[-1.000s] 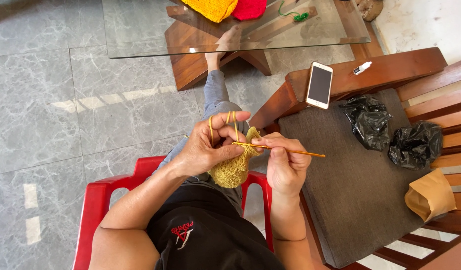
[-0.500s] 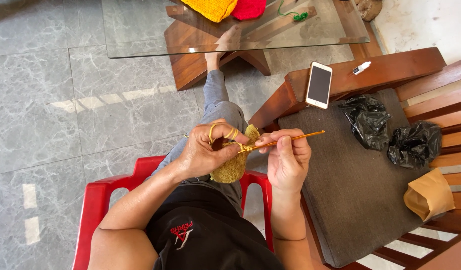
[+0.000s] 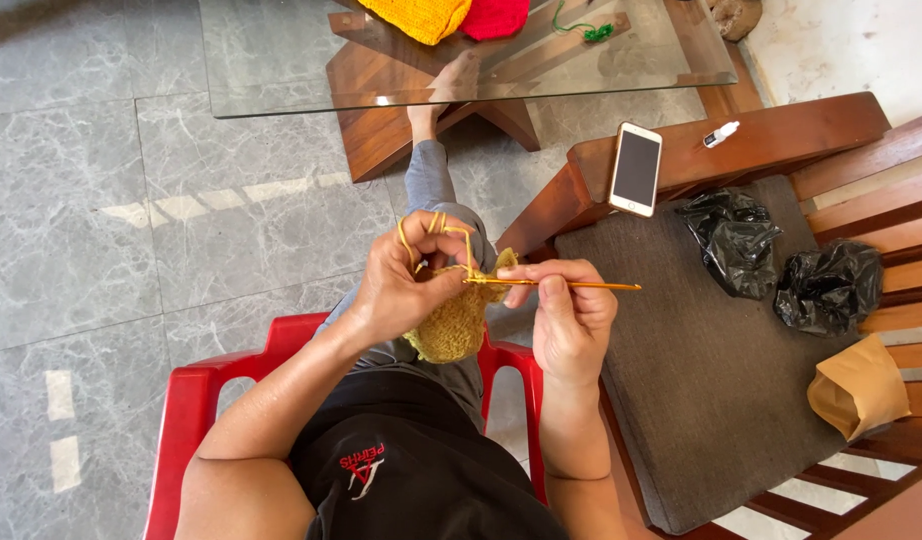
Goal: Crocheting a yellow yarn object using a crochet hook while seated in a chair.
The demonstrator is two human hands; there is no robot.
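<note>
Below me the grey tiled floor [image 3: 101, 200] spreads out, with the glass table [image 3: 281, 60] ahead on its wooden base and a wooden bench [image 3: 831, 140] with a dark cushion [image 3: 701, 400] on my right; I sit on a red plastic chair [image 3: 201, 400]. On the bench lie two crumpled black bags [image 3: 781, 265], a brown paper bag [image 3: 859, 390] and a phone [image 3: 637, 168] on the armrest. In my lap, between my hands, is the mustard crochet piece [image 3: 451, 320]: small, soft and floppy, light as nothing, so it sags unless I pinch it right at the working edge. My left hand [image 3: 396, 285] is closed on that top edge, thumb and fingers pinching the fabric, with the yarn [image 3: 436, 228] looped over my raised fingers to keep it taut. My right hand [image 3: 571, 320] is clamped on the hook [image 3: 556, 285], a thin stiff rod, held near its middle like a pencil with its tip at the fabric. The hook looks smooth and could slip, so I judge a firm pinch close to the tip end is best. The yarn stretches easily; gentle tension suits it.
</note>
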